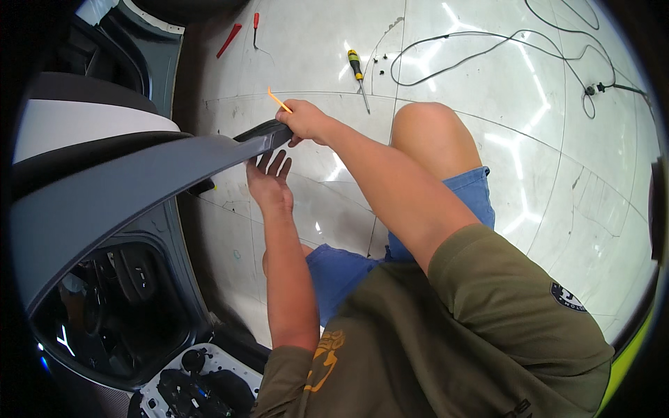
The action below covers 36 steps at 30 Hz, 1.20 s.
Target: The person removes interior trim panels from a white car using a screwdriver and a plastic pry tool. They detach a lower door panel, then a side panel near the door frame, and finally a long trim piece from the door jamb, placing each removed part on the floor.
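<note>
Lower left, nearest the viewer: a pale metal frame (159, 368) with dark fittings exposed, its cover evidently off. Left of centre: the long grey panel (139, 167), running from the left margin to a narrow dark end near mid-frame. Work on this end appears under way; whether the panel is loose or fastened cannot be told, so what remains is uncertain. Right hand (305, 122), above centre: fingers curled closed about the panel's dark end, an orange tool (280, 100) protruding from the grip. Left hand (270, 187), just below: palm turned up, fingers parted and loosely bent beneath that end, grasping nothing visible; fingertip contact is unclear. Beyond, on the tiled floor (313, 70): a screwdriver (356, 67) with small black clips (382, 65) beside it at top centre, two red-handled tools (228, 40) at upper left, and a looped cable (481, 35) at upper right.
</note>
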Tool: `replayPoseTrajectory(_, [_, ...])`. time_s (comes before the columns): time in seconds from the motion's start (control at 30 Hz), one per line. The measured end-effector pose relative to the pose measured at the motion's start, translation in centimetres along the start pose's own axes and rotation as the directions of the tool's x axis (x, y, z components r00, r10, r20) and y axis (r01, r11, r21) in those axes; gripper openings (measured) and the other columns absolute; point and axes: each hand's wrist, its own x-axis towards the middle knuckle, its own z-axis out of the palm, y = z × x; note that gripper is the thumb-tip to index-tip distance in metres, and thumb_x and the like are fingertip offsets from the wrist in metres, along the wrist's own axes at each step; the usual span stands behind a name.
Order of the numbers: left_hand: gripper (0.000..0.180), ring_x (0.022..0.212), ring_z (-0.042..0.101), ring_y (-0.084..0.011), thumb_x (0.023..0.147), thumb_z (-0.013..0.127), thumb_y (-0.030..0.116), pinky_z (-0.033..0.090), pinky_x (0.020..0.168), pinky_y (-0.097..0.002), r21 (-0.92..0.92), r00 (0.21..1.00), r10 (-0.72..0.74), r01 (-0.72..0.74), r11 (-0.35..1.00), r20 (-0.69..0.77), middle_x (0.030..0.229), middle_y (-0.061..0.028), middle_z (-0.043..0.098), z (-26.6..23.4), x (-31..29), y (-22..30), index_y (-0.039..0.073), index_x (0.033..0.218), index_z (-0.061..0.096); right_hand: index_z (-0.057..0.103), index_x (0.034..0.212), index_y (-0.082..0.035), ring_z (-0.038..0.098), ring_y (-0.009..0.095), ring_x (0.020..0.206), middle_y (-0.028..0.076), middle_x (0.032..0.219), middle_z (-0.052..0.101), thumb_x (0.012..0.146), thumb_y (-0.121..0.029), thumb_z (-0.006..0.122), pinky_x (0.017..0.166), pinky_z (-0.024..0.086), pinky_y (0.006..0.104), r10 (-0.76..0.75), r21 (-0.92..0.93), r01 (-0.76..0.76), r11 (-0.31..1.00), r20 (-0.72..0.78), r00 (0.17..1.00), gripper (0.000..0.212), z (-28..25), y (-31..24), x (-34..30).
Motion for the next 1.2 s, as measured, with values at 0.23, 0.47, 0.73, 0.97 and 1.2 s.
replayPoseTrajectory(0.23, [0.061, 0.117, 0.043, -0.0366, 0.094, 0.026, 0.048, 0.035, 0.096, -0.054, -0.56, 0.981, -0.188, 0.183, 0.808, 0.049, 0.124, -0.0232, 0.043, -3.4, 3.0, -0.1, -0.001, 0.129, 0.032, 0.053, 0.096, 0.001, 0.052, 0.017, 0.049, 0.009, 0.071, 0.051, 0.087, -0.018, 0.05, 0.048, 0.055, 0.0352, 0.074, 0.136, -0.064, 0.989, -0.07, 0.995, 0.021, 1.4, 0.0, -0.6])
replayPoseTrajectory(0.47, [0.061, 0.118, 0.042, -0.0322, 0.09, 0.034, 0.051, 0.034, 0.098, -0.0537, -0.769, 0.971, -0.224, 0.205, 0.605, 0.083, 0.127, -0.0163, 0.043, -1.5, 7.3, 0.6, 0.003, 0.127, 0.038, 0.055, 0.1, -0.002, 0.051, 0.015, 0.049, 0.008, 0.072, 0.052, 0.089, -0.02, 0.051, 0.049, 0.054, 0.0341, 0.118, 0.163, -0.135, 0.977, 0.112, 0.987, 0.022, -1.6, -1.2, 0.4])
replayPoseTrajectory(0.73, [0.044, 0.093, 0.059, -0.038, 0.082, 0.052, 0.044, 0.041, 0.092, -0.0548, -0.744, 0.979, -0.094, 0.2, 0.637, 0.182, 0.096, -0.0191, 0.062, -0.7, 8.6, -1.0, 0.005, 0.099, 0.062, 0.053, 0.109, -0.001, 0.053, 0.015, 0.058, 0.008, 0.085, 0.056, 0.091, -0.022, 0.046, 0.057, 0.053, 0.0326, 0.09, -0.098, -0.09, 0.991, -0.012, 0.996, 0.028, -2.3, -1.8, -0.9])
replayPoseTrajectory(0.97, [0.036, 0.092, 0.061, -0.0271, 0.08, 0.058, 0.038, 0.045, 0.09, -0.0419, -0.78, 0.914, -0.016, 0.356, 0.514, 0.406, 0.094, -0.0148, 0.065, -0.2, 10.8, -3.9, 0.005, 0.091, 0.065, 0.057, 0.101, -0.001, 0.054, 0.018, 0.065, 0.009, 0.086, 0.06, 0.09, -0.02, 0.044, 0.061, 0.046, 0.0297, -0.13, -0.072, 0.119, 0.99, -0.169, 0.977, 0.026, -1.6, -4.6, 0.8])
replayPoseTrajectory(1.2, [0.035, 0.106, 0.056, -0.0245, 0.086, 0.053, 0.033, 0.038, 0.099, -0.0413, -0.624, 0.699, 0.313, 0.241, 0.743, 0.643, 0.111, -0.0104, 0.061, -5.1, 15.3, -8.4, 0.009, 0.11, 0.061, 0.06, 0.097, -0.002, 0.061, 0.032, 0.081, 0.018, 0.088, 0.063, 0.091, -0.025, 0.042, 0.074, 0.047, 0.0401, -0.067, -0.628, 0.026, 0.778, -0.042, 0.997, 0.03, 0.4, -4.3, 1.6])
